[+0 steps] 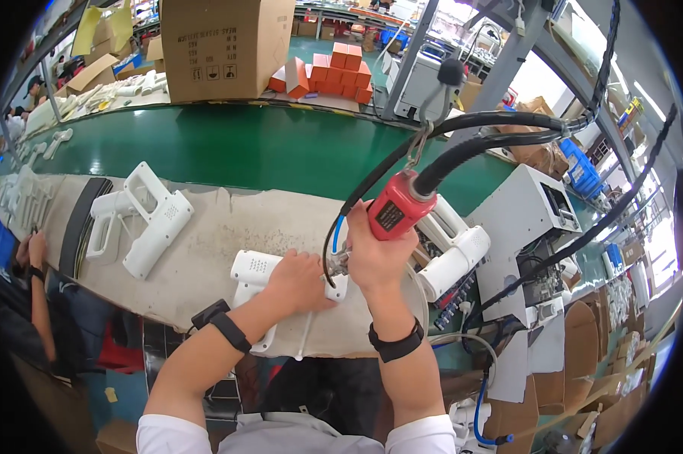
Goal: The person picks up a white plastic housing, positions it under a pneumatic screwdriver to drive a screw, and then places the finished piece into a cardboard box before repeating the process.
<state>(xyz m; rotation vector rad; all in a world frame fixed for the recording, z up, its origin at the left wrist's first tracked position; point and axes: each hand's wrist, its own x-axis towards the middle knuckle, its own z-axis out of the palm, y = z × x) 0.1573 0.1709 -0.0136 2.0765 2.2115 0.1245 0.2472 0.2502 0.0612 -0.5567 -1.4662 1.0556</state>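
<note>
My right hand [381, 257] is wrapped round a red power screwdriver [402, 206], which hangs from a metal hook and carries thick black cables. Its lower end points down at the right end of a white plastic gun-shaped housing [252, 266]; the exact contact spot is hard to make out. My left hand [298, 281] presses on that housing from above, fingers closed over it, against the tan work surface [228, 219]. A thin white rod or lead sticks out toward me below it. Part of the housing is hidden under my left hand and forearm.
More white housings lie at left [158, 219] and right [456, 261]. Beyond runs a green conveyor belt [281, 147], with a large carton [224, 45] and orange boxes [341, 72] behind. A white machine [500, 234] stands right. Another person's hand [36, 250] is far left.
</note>
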